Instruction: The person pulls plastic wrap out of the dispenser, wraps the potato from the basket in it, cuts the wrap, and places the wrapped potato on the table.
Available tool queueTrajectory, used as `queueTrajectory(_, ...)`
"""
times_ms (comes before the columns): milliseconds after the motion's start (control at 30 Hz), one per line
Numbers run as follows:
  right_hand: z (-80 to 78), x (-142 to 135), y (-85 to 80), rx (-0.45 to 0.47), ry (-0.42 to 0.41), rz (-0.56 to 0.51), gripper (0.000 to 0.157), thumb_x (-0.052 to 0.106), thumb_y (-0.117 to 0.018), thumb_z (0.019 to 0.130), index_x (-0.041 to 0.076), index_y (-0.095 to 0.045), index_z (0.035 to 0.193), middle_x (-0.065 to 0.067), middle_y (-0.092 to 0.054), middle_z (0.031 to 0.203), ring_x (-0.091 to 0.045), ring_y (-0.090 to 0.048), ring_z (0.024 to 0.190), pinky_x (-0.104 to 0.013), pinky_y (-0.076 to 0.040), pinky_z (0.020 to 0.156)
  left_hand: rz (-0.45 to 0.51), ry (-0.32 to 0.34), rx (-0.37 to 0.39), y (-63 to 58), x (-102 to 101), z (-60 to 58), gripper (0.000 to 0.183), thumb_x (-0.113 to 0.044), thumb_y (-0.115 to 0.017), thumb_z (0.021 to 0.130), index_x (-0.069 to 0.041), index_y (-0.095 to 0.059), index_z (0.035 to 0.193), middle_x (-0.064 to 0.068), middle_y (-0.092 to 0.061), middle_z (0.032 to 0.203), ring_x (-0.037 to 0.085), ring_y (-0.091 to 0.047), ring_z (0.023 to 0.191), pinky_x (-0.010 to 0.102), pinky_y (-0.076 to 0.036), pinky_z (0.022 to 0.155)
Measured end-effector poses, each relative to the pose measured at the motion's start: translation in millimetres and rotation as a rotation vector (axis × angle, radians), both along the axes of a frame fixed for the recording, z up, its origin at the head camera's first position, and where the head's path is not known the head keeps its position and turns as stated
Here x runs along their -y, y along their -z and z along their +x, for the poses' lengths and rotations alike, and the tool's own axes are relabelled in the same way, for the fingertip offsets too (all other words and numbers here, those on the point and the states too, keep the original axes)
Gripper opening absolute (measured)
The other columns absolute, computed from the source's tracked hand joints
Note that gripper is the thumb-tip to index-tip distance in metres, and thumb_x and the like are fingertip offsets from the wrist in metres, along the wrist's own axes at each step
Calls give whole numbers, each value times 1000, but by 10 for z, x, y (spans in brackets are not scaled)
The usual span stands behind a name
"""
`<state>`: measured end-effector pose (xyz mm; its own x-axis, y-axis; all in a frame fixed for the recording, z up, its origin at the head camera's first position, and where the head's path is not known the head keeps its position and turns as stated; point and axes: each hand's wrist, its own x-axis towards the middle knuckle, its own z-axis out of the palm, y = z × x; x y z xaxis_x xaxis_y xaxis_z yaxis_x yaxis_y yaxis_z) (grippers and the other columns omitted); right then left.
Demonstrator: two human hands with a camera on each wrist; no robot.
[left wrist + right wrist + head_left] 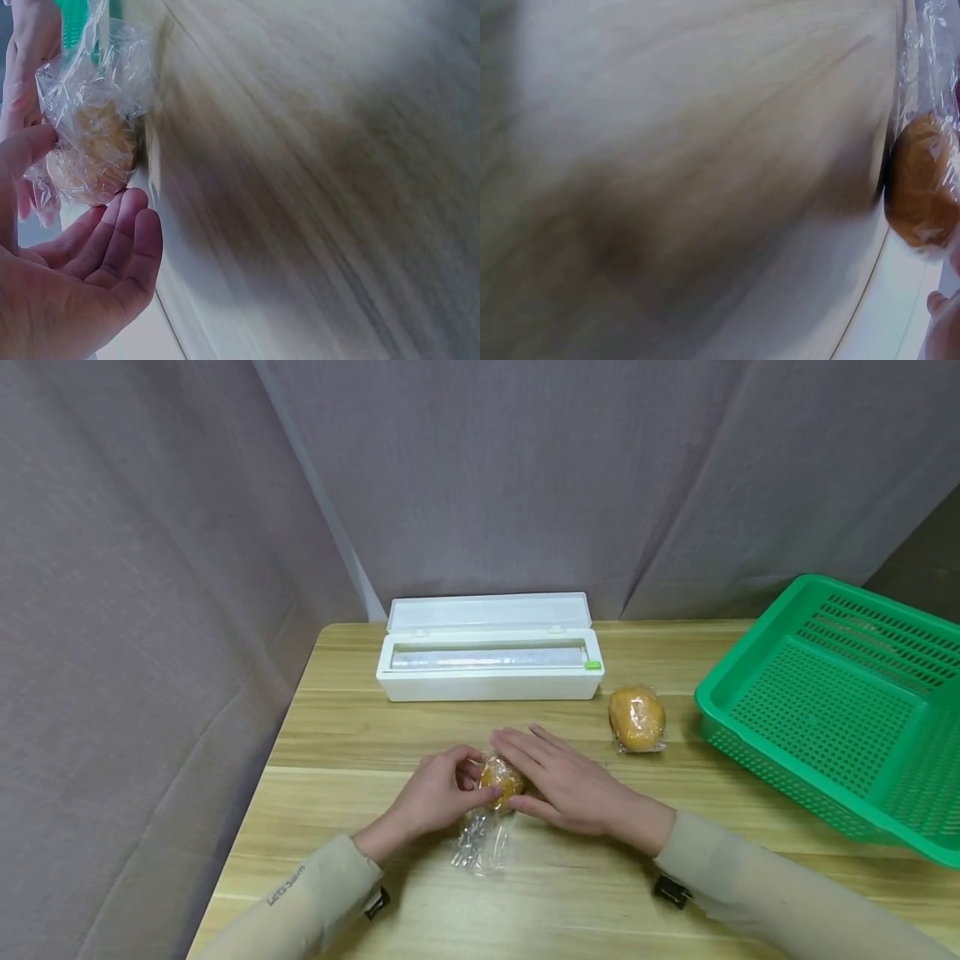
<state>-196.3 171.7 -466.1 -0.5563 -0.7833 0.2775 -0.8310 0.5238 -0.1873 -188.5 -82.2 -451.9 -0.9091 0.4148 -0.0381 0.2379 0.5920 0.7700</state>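
Observation:
A golden-brown bread roll lies on the table between both hands, covered by clear plastic film. Loose film trails from it toward the near edge. My left hand holds the roll from the left; in the left wrist view its thumb lies on the film and its curled fingers touch the roll's underside. With fingers extended, my right hand rests against the far right side of the roll. In the right wrist view, the wrapped roll shows at the right edge, and most of that hand is out of frame.
Behind the hands stands an open white cling film box with a film roll inside and a green slider. Another wrapped bread roll sits right of it. A green perforated basket occupies the right side. Grey curtain hangs behind the wooden table.

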Motion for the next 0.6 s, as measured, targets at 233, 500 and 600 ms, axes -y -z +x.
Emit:
queueTrajectory(233, 13, 52, 26, 0, -56, 38, 75, 55, -40, 113, 8, -27, 169, -12, -32, 174, -30, -25, 162, -56, -18, 131, -1, -5, 26, 4, 7, -11, 52, -38, -84, 92, -2, -69, 127, 4, -75, 107, 12, -69, 89, 30, -61, 81)
queueTrajectory(500, -17, 23, 98, -69, -62, 78, 79, 59, -35, 112, 6, -25, 169, -15, -31, 173, -32, -26, 162, -54, -18, 132, 46, -14, 19, 47, 6, -26, 50, -37, -84, 93, -2, -71, 126, 3, -76, 106, 11, -70, 90, 27, -60, 82)
queueTrajectory(600, -36, 21, 129, -87, -54, 97, 80, 61, -34, 112, 6, -25, 169, -15, -32, 173, -31, -26, 161, -53, -18, 132, 42, -16, 11, 49, 2, -30, 50, -37, -84, 94, -2, -71, 127, 3, -75, 106, 10, -69, 90, 28, -60, 82)
